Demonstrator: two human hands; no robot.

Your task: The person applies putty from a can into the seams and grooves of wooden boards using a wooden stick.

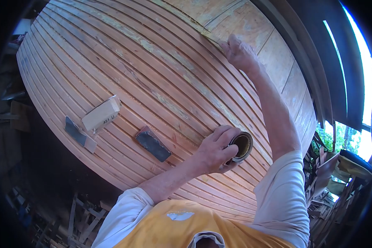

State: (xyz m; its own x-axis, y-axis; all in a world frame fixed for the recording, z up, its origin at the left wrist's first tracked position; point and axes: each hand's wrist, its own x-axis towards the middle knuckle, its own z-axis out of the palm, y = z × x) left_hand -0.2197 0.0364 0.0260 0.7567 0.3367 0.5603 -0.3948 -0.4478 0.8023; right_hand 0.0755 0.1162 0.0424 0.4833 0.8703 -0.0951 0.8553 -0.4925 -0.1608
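My left hand is wrapped round a small open can, its mouth facing me and its inside dark yellowish-brown. The can is held against the curved, ribbed wooden surface, which looks like a planked hull. Farther up, my right hand is closed on a thin, light-coloured tool. Its tip meets the groove where the strips border a smoother panel. Most of the tool is covered by my fingers, so its kind cannot be made out. Yellowish smears run along some grooves.
A block wrapped in dark sandpaper lies on the strips left of the can. Beyond it are a folded piece marked with print and another dark sanding piece. Scrap wood lies below left, and more timber stands at right.
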